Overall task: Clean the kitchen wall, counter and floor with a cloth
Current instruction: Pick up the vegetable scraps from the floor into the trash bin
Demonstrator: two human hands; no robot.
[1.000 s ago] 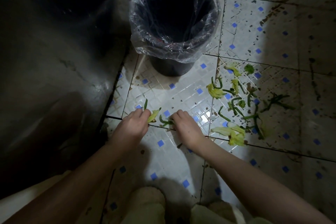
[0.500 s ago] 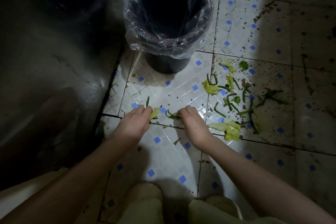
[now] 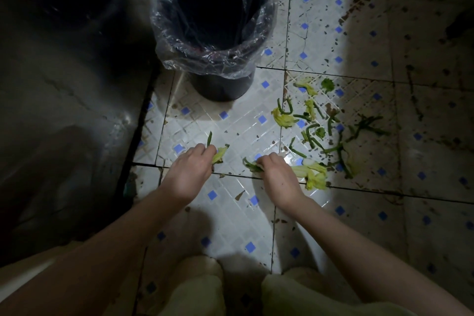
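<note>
Both my hands reach down to a dirty white floor [image 3: 230, 126] with small blue squares. My left hand [image 3: 191, 170] pinches a yellow-green leaf scrap [image 3: 220, 154] and a thin green stem at its fingertips. My right hand [image 3: 277, 173] is closed on a dark green scrap [image 3: 250, 165] lying on the tiles. To the right of it lies a scatter of yellow leaves and green stems [image 3: 315, 131]. No cloth is in view.
A black bin [image 3: 215, 33] lined with a clear plastic bag stands just beyond my hands. A dark cabinet side [image 3: 64, 97] walls off the left. Brown stains and specks cover the tiles to the right. My knees [image 3: 230, 290] are at the bottom edge.
My hands have stayed at the same scraps; my right hand has closed more tightly on the green scrap. The camera has shifted slightly.
</note>
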